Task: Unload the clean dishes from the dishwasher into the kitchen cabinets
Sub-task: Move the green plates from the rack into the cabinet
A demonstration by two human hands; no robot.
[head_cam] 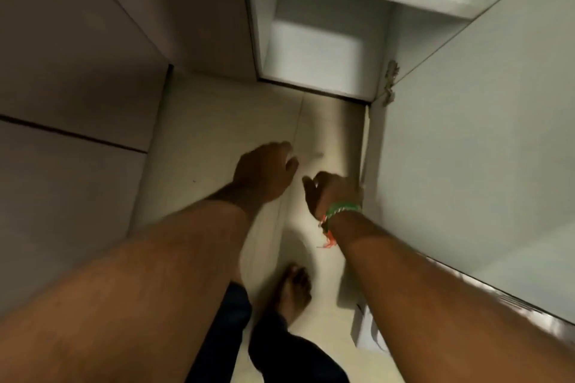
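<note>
No dish and no dishwasher are in view. Both my arms reach forward and down over the floor, and the frame is blurred. My left hand [264, 172] hangs with loosely curled fingers and holds nothing. My right hand [334, 193], with a green band at the wrist, sits right next to the free edge of an open white cabinet door [466, 140]. Its thumb points left and its fingers are hidden behind the hand, so contact with the door is unclear. Beyond the hands, a low cabinet [314, 50] stands open, its inside pale and bare.
Closed grey-brown cabinet fronts [77, 71] line the left side. Pale floor tiles [217, 121] run between them and the open door. My bare foot [294, 289] and dark trouser leg are below the hands. A small white object [367, 329] lies on the floor under my right forearm.
</note>
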